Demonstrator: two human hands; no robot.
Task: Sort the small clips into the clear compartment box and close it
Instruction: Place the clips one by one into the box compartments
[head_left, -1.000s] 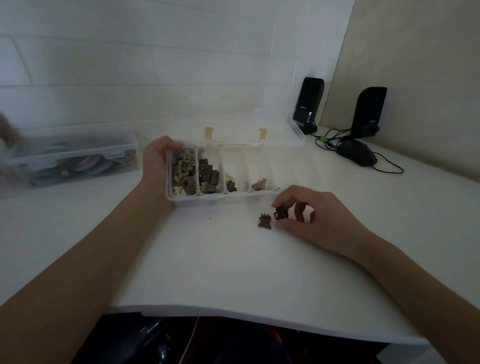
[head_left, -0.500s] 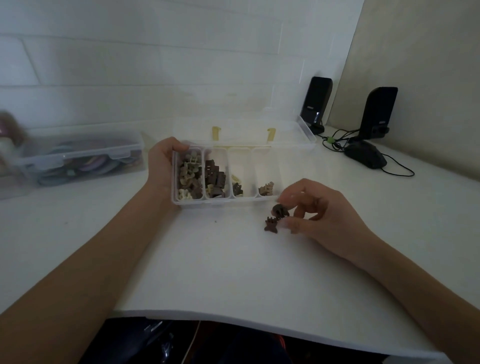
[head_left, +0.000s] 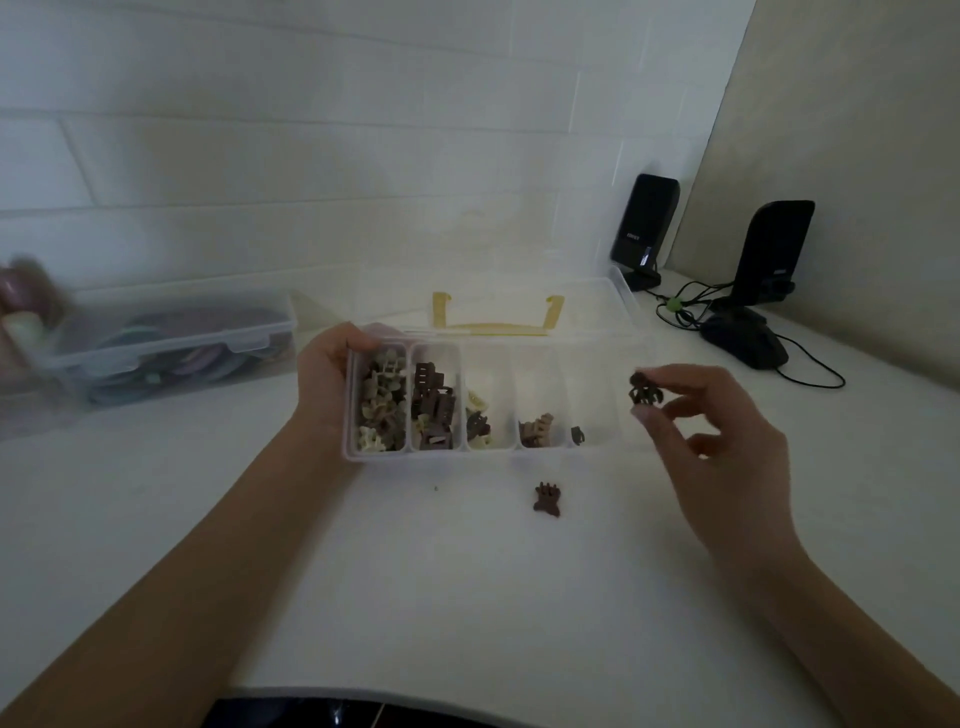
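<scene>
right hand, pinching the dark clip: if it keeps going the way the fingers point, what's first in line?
The right hand points left toward the clear compartment box. Likely first: the box's right wall by the nearly empty rightmost compartment, though height above the rim is unclear. The dark clip leads.

Clear plastic box (head_left: 483, 452) (matt tabletop (head_left: 415, 571))

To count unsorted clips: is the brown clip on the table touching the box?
Apart. The head view shows bare table between the brown clip and the box.

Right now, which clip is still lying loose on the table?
The brown clip in front of the box; the other dark one is pinched in the right hand.
</scene>
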